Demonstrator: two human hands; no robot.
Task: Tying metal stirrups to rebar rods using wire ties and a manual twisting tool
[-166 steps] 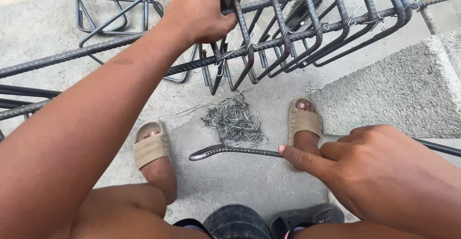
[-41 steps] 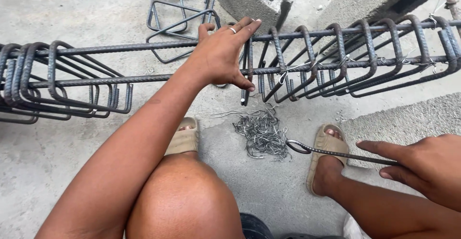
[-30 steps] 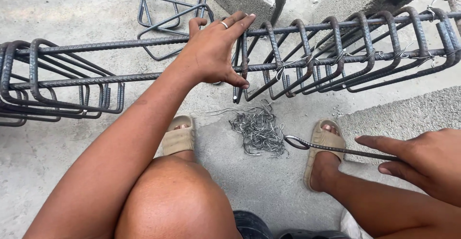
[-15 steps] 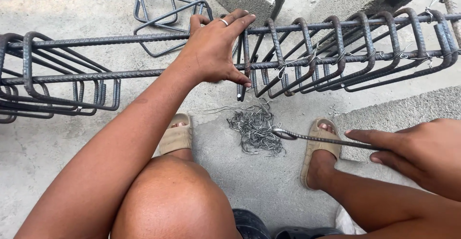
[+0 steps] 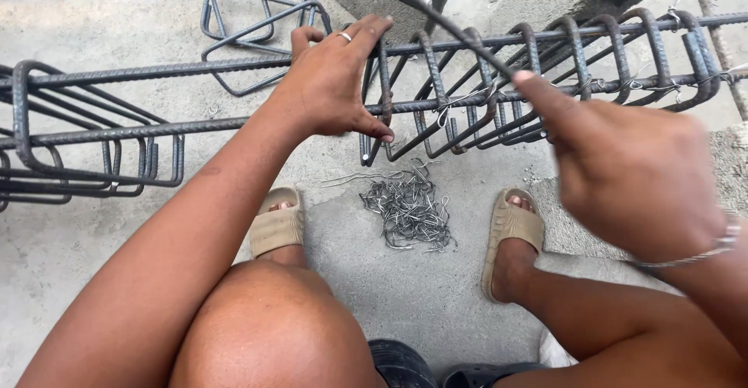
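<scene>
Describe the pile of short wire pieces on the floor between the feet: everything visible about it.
The pile of wire pieces is a loose tangle of thin grey metal ties, most bent into hooks or loops, with a few straighter strands trailing out to the left. It lies on the bare concrete floor between the two tan sandals, just below the rebar cage. Neither hand touches it.

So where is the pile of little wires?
The pile of tie wires lies on the concrete floor between the two sandals, just below the rebar cage.
</scene>
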